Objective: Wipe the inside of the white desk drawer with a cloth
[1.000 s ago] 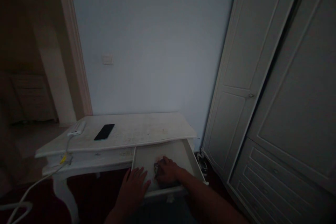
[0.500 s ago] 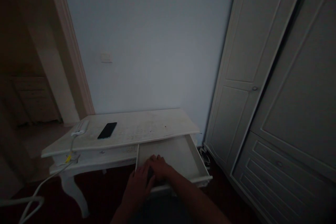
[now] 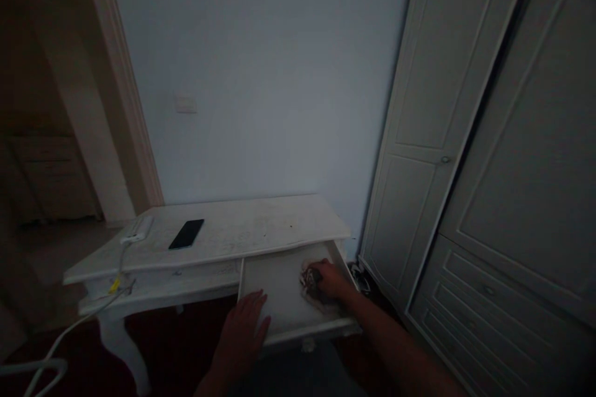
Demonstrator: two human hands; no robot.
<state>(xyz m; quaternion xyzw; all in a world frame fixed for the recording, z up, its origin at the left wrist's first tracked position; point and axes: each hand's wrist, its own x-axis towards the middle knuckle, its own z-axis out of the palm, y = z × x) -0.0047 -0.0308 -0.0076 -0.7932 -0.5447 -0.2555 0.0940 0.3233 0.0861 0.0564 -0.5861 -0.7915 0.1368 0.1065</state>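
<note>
While the right hand (image 3: 328, 280) grips what looks like a crumpled, patterned cloth (image 3: 308, 279) inside the right half of the pulled-out drawer (image 3: 282, 301), the left hand (image 3: 244, 321) lies open, fingers loosely spread, at the drawer's front left corner. Behind and left of the drawer, a dark phone (image 3: 187, 234) lies flat on the white table (image 3: 242, 220), with a white corded block (image 3: 138, 229) farther left.

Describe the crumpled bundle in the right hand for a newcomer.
Find the worn white table with its pale, shallow drawer pulled out. In the drawer's right half, the right hand holds a crumpled bundle, apparently cloth. Its mottled dark and pale surface sets it apart from the plain drawer.
</note>
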